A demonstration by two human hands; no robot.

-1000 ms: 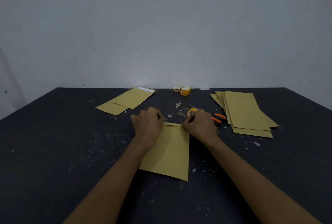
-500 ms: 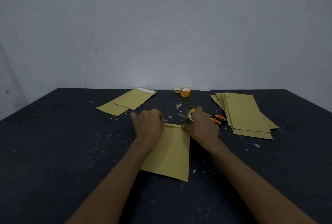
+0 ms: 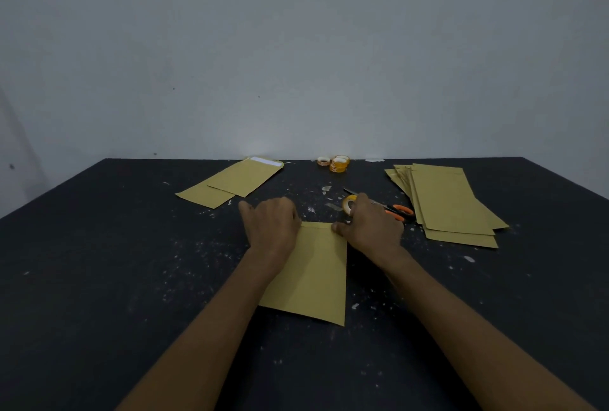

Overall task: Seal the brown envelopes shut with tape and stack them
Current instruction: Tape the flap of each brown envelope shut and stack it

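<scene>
Envelope (image 3: 313, 278) on speckled table (image 3: 99, 278), grey wall (image 3: 296, 48)

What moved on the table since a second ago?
Hardly anything. The right hand slid a little to the right along the top edge of the envelope, so more of the tape roll shows behind it. Nothing was picked up or let go. The left hand stayed pressing the envelope's top left corner. The scissors, right envelope pile and left envelope pile stayed put.

Matt brown paper envelope (image 3: 313, 275) on a matt black, white-flecked table (image 3: 131, 278)
</scene>
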